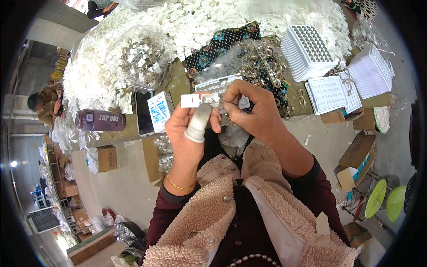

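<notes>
Plainly enough on my feed, the case (190,101) sat just right of the carton (161,111), my landmark, its long axis running left to right. Its flat end, with a small red mark, pointed toward the carton; its hollow end pointed away, toward the right hand (255,109).

I saw the left hand (181,133) clamped on the case, its thumb in a white cover (199,122). The right hand's thumb and forefinger were tip to tip just beside the hollow end; I couldn't tell what, if anything, lay between them.

Beyond the carton, to its left, a clear bag (144,60) held metal pieces and white tags. Right of the carton, past the hands, lay a tray (215,85) with round hollows, and farther right rose a tray stack (309,53). Far right of the carton, nearer the wearer, an open box (361,146) held something teal and white. The phone (144,113) lay just left of the carton, the bottle (100,120) beyond it.
</notes>
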Available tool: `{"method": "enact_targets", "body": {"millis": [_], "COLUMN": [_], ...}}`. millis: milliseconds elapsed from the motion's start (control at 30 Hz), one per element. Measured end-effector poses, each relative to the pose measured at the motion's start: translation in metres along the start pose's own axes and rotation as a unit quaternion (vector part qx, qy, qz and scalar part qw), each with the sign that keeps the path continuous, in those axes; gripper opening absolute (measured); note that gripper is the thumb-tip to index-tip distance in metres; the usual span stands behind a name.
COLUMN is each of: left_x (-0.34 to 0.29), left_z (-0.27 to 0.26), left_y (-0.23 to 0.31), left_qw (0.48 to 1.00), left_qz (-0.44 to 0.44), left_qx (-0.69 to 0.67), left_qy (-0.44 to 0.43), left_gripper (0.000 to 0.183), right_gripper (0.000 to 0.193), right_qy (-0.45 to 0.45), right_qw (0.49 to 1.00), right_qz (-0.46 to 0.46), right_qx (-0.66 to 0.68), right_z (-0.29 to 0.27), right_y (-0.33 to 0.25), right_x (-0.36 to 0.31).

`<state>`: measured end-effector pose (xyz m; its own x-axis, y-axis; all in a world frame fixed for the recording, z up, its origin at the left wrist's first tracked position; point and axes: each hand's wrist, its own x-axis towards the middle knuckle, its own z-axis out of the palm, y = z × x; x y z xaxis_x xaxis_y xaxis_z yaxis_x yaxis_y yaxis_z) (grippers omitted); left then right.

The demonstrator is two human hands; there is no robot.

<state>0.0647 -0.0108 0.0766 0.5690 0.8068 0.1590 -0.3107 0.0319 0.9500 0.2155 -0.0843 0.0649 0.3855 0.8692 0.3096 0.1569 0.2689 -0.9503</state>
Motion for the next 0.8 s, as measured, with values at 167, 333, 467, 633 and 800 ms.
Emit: {"method": "enact_targets", "body": {"millis": [167,333,467,633,800], "left_x": [0.0080,0.0031,0.0032,0.0028,-0.0011], "left_z": [-0.0069,-0.0061,-0.0070,-0.0074,-0.0055], "left_y": [-0.0012,-0.0018,-0.0001,-0.0025,-0.0067], "left_qw": [0.995,0.995,0.944,0.913,0.957], "left_qz": [-0.039,0.037,0.142,0.196,0.158], "left_qx": [-0.077,0.081,0.290,0.352,0.240], "left_qy": [-0.047,-0.048,-0.067,-0.067,-0.041], "left_gripper": [0.027,0.025,0.029,0.033,0.029], "right_gripper": [0.009,0.010,0.010,0.008,0.014], "right_qy": [0.031,0.042,0.045,0.085,0.078], "right_qw": [0.984,0.983,0.983,0.983,0.997], "right_qz": [-0.154,-0.159,-0.150,-0.095,0.023], "right_qx": [-0.087,-0.077,-0.091,-0.132,0.009], "right_z": [-0.0007,-0.0006,-0.0015,0.0011,0.0018], "right_y": [-0.0018,-0.0008,0.0006,-0.0025,-0.0026], "right_x": [0.0025,0.0005,0.0001,-0.0034,-0.0066]}}
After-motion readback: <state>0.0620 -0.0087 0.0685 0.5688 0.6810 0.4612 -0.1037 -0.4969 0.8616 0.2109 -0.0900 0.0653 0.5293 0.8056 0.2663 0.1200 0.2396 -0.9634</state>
